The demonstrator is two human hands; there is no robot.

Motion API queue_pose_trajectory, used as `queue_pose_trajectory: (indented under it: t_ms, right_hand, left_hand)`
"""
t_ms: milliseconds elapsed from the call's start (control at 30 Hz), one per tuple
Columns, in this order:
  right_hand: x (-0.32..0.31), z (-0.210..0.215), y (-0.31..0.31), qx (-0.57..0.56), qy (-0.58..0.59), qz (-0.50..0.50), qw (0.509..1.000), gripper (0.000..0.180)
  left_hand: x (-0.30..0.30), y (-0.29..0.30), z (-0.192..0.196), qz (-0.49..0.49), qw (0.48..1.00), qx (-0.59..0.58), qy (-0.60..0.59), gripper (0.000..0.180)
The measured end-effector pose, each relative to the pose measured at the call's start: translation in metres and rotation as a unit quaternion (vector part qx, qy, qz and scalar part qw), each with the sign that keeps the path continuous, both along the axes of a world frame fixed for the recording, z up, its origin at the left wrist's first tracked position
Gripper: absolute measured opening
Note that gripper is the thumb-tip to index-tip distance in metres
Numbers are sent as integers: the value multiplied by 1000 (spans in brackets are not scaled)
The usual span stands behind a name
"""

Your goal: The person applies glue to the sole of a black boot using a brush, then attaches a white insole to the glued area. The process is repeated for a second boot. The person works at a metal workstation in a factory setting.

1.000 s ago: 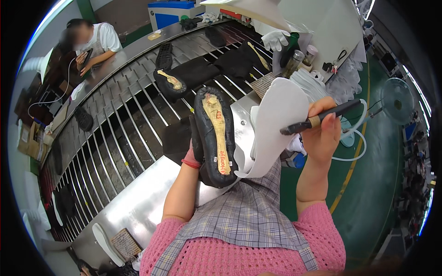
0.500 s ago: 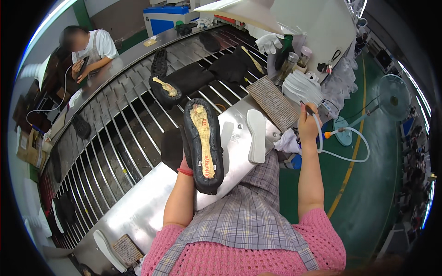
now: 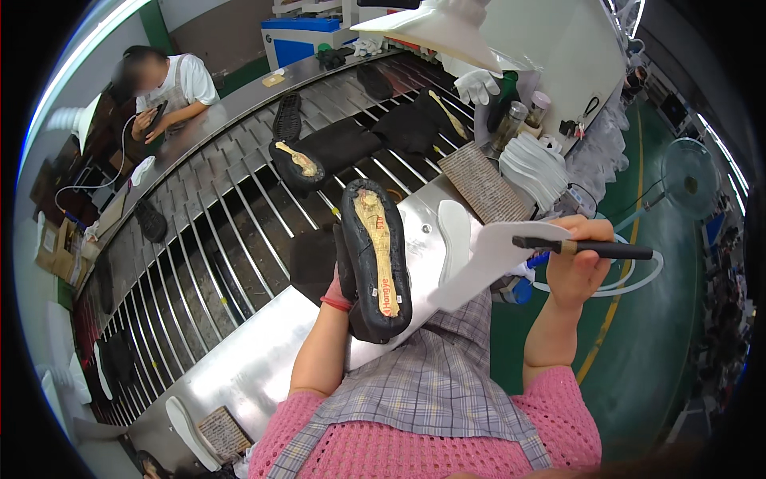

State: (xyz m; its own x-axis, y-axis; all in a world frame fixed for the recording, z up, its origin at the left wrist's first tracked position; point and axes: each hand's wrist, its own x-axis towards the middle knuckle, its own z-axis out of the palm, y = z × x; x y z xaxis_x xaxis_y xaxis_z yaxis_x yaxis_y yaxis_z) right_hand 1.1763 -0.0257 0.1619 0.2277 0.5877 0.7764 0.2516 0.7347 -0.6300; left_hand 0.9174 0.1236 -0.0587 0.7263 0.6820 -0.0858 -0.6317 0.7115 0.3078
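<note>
My left hand [image 3: 338, 291] holds up a black shoe [image 3: 400, 275], bottom side facing me. A yellowish strip with red print runs along its middle, framed by a black edge. The shoe hides most of those fingers, though some skin shows beside a red wristband. To the right, my right hand [image 3: 576, 275] is closed round a black-handled brush [image 3: 614, 249] and also pinches a white insole [image 3: 499, 259]. The insole slants down toward the shoe's heel end but stays apart from it. More white insoles [image 3: 455, 231] lie on the metal ledge [image 3: 255, 343] behind it.
Beyond the ledge runs a conveyor of metal rods [image 3: 239, 207] bearing another black shoe [image 3: 299, 165] and dark pieces. A woven-looking block [image 3: 485, 182] and a stack of insoles [image 3: 533, 169] sit at right. A white hose [image 3: 630, 279] loops there. Another person [image 3: 179, 92] works across.
My right hand has brought a white insole in beside the shoe, keeping the brush in its grip. The shoe has shifted slightly right in the picture, along with the surroundings.
</note>
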Motion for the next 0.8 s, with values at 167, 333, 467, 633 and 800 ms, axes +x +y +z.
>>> queue_pose_trajectory:
  t_ms: [167, 333, 467, 633, 800]
  right_hand:
    - [3, 3, -2, -11, 124, 155, 980, 44]
    - [-15, -9, 20, -90, 201, 277, 936, 42]
    - [-39, -25, 43, -250, 194, 326, 891, 27]
    - [-49, -32, 78, -318, 78, 170, 930, 30]
    - [-45, -42, 99, -336, 84, 133, 929, 35]
  left_hand:
    - [4, 2, 1, 9, 999, 23, 23, 78]
    - [11, 4, 16, 31, 993, 92, 67, 80]
    - [20, 2, 39, 41, 947, 286, 138, 82]
    - [28, -11, 67, -8, 978, 188, 85, 82]
    - [24, -20, 69, 6, 982, 136, 133, 88]
